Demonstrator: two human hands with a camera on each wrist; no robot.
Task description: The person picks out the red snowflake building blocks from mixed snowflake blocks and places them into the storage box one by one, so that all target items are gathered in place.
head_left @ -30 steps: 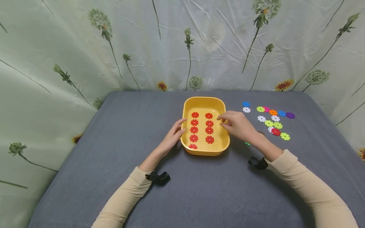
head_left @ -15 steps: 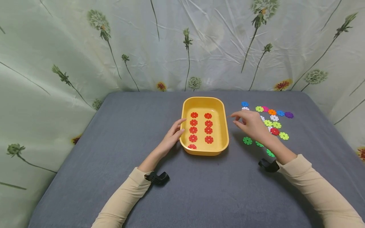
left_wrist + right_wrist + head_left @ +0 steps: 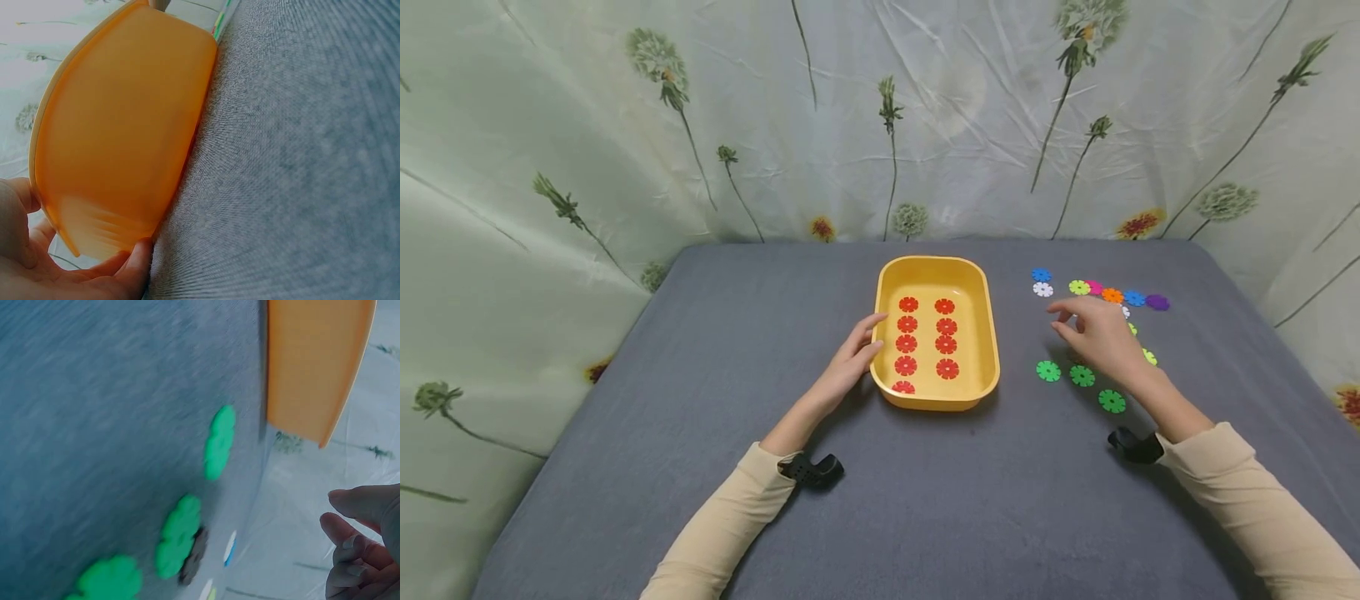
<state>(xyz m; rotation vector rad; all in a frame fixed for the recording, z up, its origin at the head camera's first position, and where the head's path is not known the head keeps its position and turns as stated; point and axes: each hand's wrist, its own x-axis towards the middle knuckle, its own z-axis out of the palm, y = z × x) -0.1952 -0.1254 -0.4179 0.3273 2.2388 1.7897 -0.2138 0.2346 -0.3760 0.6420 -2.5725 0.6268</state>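
My left hand [image 3: 847,362] holds the left side of a yellow plastic basin [image 3: 934,402], thumb and fingers at its rim. In the left wrist view, fingertips [image 3: 142,259] lie against the basin's outer wall. Two columns of red notched snowflake discs [image 3: 947,368] lie on the basin's floor. My right hand [image 3: 1103,337] hovers over the loose discs right of the basin, fingers loosely curled. Between its thumb and index finger, a gap shows in the right wrist view, with nothing held. Beneath it lie green discs [image 3: 1082,376] and a brown disc [image 3: 194,556].
Farther back on the grey cloth [image 3: 737,333] lie a blue disc [image 3: 1041,274], a white disc [image 3: 1042,289], an orange disc [image 3: 1112,296] and a purple disc [image 3: 1158,302]. The right hand hides part of that group. A flowered curtain [image 3: 820,125] hangs behind the table.
My right hand has moved right, from the basin's right rim to over the loose discs, uncovering the green ones. The left hand has stayed at the basin.
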